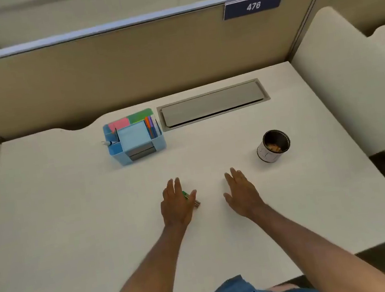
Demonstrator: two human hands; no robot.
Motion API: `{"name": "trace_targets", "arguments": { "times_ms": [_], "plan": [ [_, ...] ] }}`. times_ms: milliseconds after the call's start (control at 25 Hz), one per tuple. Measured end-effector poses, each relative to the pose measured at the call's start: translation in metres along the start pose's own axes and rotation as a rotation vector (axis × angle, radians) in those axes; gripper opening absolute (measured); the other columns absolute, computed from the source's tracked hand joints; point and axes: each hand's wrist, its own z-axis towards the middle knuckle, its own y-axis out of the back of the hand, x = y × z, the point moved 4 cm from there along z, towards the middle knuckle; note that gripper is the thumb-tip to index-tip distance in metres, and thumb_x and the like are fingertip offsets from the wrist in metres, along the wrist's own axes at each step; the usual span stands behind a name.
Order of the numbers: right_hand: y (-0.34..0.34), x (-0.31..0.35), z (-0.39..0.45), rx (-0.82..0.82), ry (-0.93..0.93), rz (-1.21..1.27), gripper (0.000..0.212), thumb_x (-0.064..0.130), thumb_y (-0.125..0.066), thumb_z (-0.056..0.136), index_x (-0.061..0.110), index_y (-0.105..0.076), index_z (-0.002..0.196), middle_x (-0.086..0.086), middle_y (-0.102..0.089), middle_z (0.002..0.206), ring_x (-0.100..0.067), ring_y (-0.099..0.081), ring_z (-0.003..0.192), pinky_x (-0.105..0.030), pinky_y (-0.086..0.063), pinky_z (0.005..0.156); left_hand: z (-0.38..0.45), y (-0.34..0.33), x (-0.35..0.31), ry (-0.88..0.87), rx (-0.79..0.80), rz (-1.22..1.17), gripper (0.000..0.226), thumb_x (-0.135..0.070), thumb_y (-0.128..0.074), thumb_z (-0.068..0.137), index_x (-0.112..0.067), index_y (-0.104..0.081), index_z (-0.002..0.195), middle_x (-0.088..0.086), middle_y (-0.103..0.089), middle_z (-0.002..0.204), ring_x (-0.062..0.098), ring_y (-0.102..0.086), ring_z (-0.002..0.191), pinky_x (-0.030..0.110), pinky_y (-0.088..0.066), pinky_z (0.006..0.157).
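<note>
Hands over desk [72, 212], fingers straight and spread, gripping nothing: left hand [177, 205], right hand [241, 193]. Green clip [189, 195] lies at left hand's two o'clock, between thumb and forefinger. Tin [274, 145] stands at right hand's one o'clock.

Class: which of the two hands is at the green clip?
The left hand: the green clip shows between its fingers and thumb. The right hand lies apart from it.

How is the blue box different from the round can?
The blue box is square-cornered with several compartments; the can is round with one opening. The box is light blue; the can is white outside and dark inside. The box holds colourful notes and pens; the can holds something small and tan. Both stand upright on the white desk.
</note>
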Motion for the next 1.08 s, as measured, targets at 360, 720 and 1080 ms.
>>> {"name": "trace_targets", "arguments": {
  "times_ms": [360, 720, 1080],
  "plan": [
    [-0.034, -0.015, 0.004, 0.062, -0.058, -0.118, 0.072, 0.038, -0.045, 0.102, 0.014, -0.013, 0.162, -0.013, -0.003, 0.172, -0.032, -0.005, 0.159, -0.045, -0.019, 0.125, 0.027, -0.018, 0.007, 0.408, 0.018, -0.350, 0.067, -0.046, -0.073, 0.087, -0.008, -0.038, 0.130, 0.013, -0.063, 0.124, 0.037, -0.062, 0.115, 0.042, -0.049, 0.085],
    [-0.038, -0.015, 0.002, 0.029, -0.063, -0.106, 0.071, 0.037, -0.045, 0.101, 0.014, -0.016, 0.162, -0.013, -0.007, 0.172, -0.032, -0.008, 0.159, -0.047, -0.020, 0.124, 0.031, -0.015, 0.010, 0.457, 0.019, -0.398, 0.046, -0.035, -0.080, 0.082, -0.011, -0.051, 0.108, 0.002, -0.062, 0.098, 0.030, -0.063, 0.089, 0.037, -0.049, 0.073],
    [-0.022, -0.009, 0.010, 0.143, -0.157, 0.201, 0.068, 0.034, -0.053, 0.101, 0.018, -0.025, 0.160, -0.009, -0.009, 0.172, -0.028, -0.006, 0.159, -0.042, -0.019, 0.127, 0.024, -0.008, -0.016, 0.179, 0.071, -0.715, 0.023, -0.012, -0.076, 0.089, -0.014, -0.072, 0.112, 0.001, -0.069, 0.108, 0.018, -0.064, 0.099, 0.031, -0.053, 0.085]
  ]
}}
